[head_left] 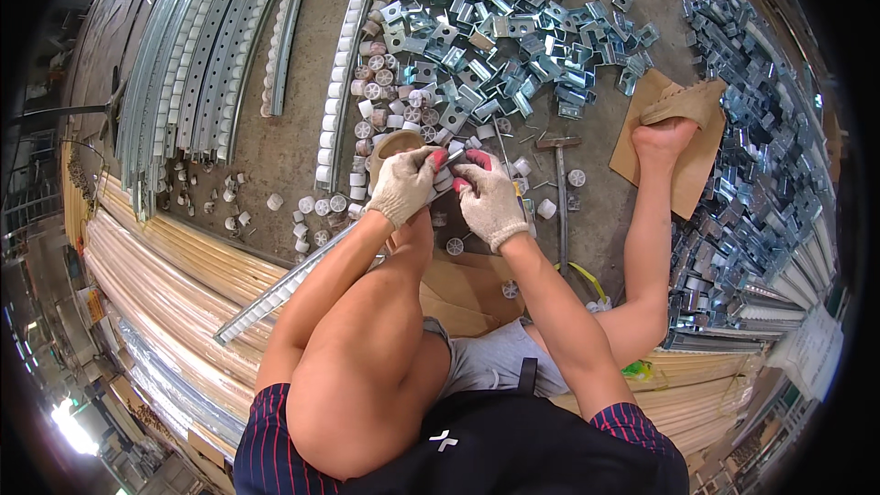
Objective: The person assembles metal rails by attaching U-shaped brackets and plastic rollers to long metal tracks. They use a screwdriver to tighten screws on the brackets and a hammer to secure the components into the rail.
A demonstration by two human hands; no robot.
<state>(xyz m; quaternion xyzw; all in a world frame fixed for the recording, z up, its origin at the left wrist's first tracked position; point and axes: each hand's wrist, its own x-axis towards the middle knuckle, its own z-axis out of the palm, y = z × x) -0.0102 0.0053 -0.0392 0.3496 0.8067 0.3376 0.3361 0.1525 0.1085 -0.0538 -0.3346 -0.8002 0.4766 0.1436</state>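
Observation:
My left hand [403, 187], in a pale knit glove with red fingertips, is closed around the upper end of a metal roller track [291, 286] with white wheels. The track slants down to the left past my left forearm. My right hand [491, 203], gloved alike, has its fingers bent and pinched at the same end; what lies inside them is hidden. A short bright metal part [453, 158] shows between the two hands. Beside my right hand a thin rod [500, 141] lies near something yellow, partly covered by the glove. A hammer [562, 192] lies right of that hand.
Loose white wheels [376, 92] and a heap of metal brackets [513, 27] cover the floor ahead. More brackets [742, 165] pile up at the right. Finished-looking roller tracks [202, 55] lie at the far left, above bundled pipes [174, 266]. Cardboard [632, 142] lies under my right foot.

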